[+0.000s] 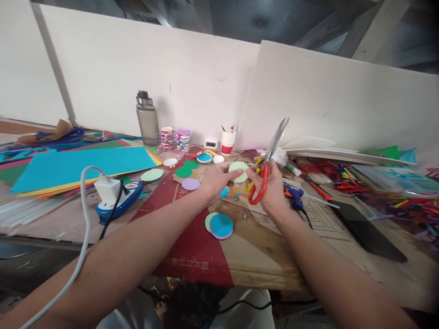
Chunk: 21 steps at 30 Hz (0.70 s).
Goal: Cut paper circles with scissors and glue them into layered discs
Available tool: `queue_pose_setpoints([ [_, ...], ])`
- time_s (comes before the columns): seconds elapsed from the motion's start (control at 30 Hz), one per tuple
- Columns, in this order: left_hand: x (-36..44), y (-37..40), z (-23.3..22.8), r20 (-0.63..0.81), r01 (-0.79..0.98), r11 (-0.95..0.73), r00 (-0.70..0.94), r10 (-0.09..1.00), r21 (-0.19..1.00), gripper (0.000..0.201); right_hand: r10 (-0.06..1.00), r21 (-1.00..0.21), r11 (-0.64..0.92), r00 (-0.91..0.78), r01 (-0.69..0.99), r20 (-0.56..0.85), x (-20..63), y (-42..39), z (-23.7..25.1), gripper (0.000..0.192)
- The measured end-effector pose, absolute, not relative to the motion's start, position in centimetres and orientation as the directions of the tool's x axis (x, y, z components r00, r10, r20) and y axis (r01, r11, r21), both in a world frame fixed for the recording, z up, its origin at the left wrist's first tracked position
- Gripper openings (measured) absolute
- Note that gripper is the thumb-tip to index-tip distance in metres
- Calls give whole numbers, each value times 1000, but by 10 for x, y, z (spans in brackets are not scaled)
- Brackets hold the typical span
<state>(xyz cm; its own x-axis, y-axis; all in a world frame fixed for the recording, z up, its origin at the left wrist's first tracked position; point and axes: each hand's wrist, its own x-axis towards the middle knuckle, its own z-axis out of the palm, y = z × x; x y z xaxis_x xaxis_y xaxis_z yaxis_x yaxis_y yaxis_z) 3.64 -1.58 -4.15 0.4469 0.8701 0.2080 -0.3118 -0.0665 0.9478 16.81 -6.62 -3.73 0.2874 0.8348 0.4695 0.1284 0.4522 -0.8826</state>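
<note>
My left hand [216,179] pinches a pale green paper disc [237,171] over the cardboard, its thumb lying on the disc's face. Scissors [273,144] with red and yellow on their handles are held in my right hand [272,185], blades pointing up and away. The fingertips of that hand also meet the disc's right edge. Below my hands, a blue disc [221,225] overlaps pale green and purple discs on the cardboard. Left of my left hand lie a purple disc [190,183] and green discs [184,172].
A blue power strip [120,203] with a white charger stands at left, near coloured sheets [85,162]. Behind are a bottle [147,119], two decorated stacks [183,139] and a paper cup [227,141]. At right lie a blue glue gun [294,195] and a dark phone-like slab [368,230].
</note>
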Motion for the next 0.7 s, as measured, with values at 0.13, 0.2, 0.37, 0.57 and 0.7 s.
queue_pose_setpoints([
  [0.13,32,-10,-36,172,-345,-15,428,887,938,34,838,-867,452,234,210,494,166,-69,-37,41],
  [0.2,28,-7,-30,175,-404,0,398,900,915,34,841,-855,440,207,274,499,166,-69,-38,35],
  [0.37,20,-7,-18,195,-547,23,337,921,837,35,869,-793,417,59,444,491,163,-73,-40,32],
  [0.57,23,-14,-17,179,-580,24,290,940,814,30,890,-751,409,-42,519,455,161,-76,-44,31],
  [0.7,25,-14,-18,180,-607,15,259,949,795,30,872,-735,455,-85,503,482,161,-74,-46,33],
])
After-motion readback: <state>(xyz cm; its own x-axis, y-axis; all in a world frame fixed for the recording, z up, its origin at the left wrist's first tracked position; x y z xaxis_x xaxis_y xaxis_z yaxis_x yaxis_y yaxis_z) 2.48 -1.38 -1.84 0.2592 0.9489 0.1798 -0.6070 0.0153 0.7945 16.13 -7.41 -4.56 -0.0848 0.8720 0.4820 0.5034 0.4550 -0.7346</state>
